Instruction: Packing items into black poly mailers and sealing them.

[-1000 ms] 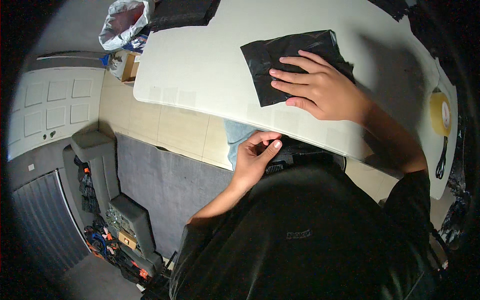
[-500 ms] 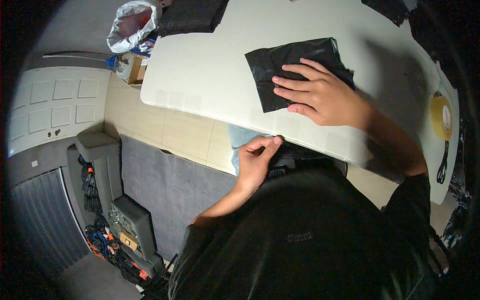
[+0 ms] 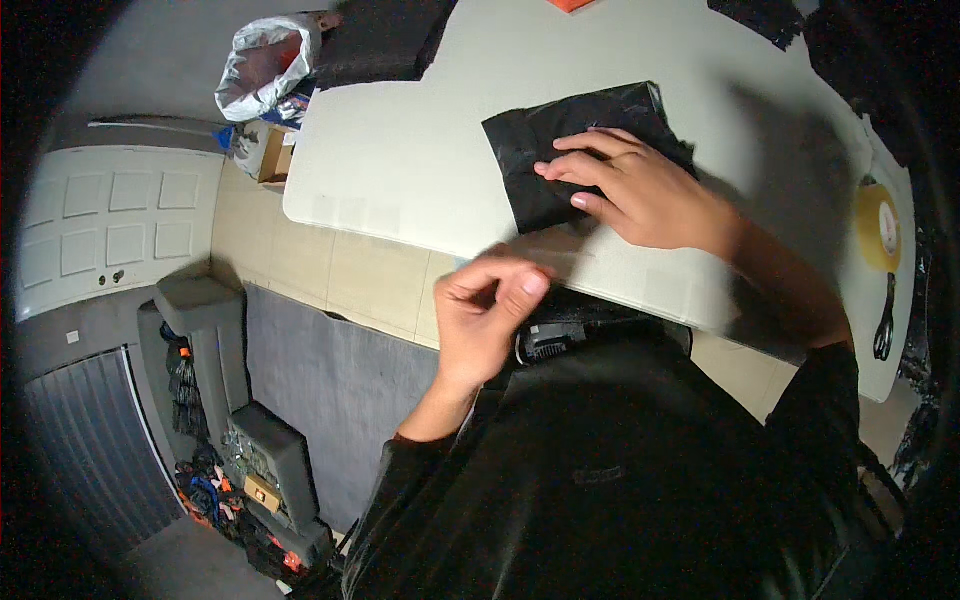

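Note:
A black plastic packet lies on the white table. My right hand rests on top of it, fingers slightly bent and apart, not wrapped round it. Raised off the table's near edge is my left hand, thumb and forefinger pressed together in a pinch. Between those fingertips and the packet's near edge there is a brownish, see-through smear; blur hides what it is and what the pinch holds.
Clear tape rolls and black-handled scissors lie at the table's right end. Folded black material covers the far left corner, beside a lined bin. An orange piece shows at the far edge. A grey sofa stands left.
My left hand has risen from the table's near edge and moved slightly left, still pinching. The fingers of my right hand have bent a little on the packet. An orange piece has come into view.

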`<action>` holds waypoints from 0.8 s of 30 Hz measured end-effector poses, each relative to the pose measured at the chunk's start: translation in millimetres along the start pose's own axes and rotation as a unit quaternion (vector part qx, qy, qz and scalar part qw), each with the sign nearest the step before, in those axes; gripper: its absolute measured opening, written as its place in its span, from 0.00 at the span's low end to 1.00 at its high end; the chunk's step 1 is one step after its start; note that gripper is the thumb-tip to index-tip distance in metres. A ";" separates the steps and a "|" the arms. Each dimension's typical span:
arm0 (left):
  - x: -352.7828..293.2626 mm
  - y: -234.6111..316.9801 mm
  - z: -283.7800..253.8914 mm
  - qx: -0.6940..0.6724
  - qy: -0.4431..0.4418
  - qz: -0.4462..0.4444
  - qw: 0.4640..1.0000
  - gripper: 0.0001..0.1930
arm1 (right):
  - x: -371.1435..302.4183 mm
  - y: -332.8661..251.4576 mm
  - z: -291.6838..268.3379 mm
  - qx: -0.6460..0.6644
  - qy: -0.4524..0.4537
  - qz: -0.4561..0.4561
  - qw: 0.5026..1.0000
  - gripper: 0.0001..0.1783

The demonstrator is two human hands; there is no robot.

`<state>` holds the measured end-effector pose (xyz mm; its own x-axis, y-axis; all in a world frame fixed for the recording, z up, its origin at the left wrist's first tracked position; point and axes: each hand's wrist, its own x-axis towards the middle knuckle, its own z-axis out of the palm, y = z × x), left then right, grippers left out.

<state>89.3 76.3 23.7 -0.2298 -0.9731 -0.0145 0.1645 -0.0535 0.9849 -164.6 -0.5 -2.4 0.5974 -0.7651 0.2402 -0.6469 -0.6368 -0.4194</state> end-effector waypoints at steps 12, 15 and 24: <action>29.8 -11.2 -10.8 0.010 -0.048 0.144 0.988 0.06 | 30.1 4.9 -32.0 0.173 -0.043 0.063 0.982 0.36; 30.1 -14.7 -11.8 0.009 -0.033 0.131 0.991 0.05 | 33.7 0.9 -49.6 0.199 -0.109 0.087 0.970 0.29; 27.3 -9.9 -7.6 0.016 -0.041 0.170 0.985 0.05 | 30.8 -26.4 -61.6 0.411 -0.141 0.098 0.895 0.24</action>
<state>88.7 48.6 12.2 -0.2439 -0.9123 0.3291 0.2156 0.2798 0.9355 -158.4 -13.1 69.9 0.6811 -0.7264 -0.0916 -0.2557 -0.1188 -0.9594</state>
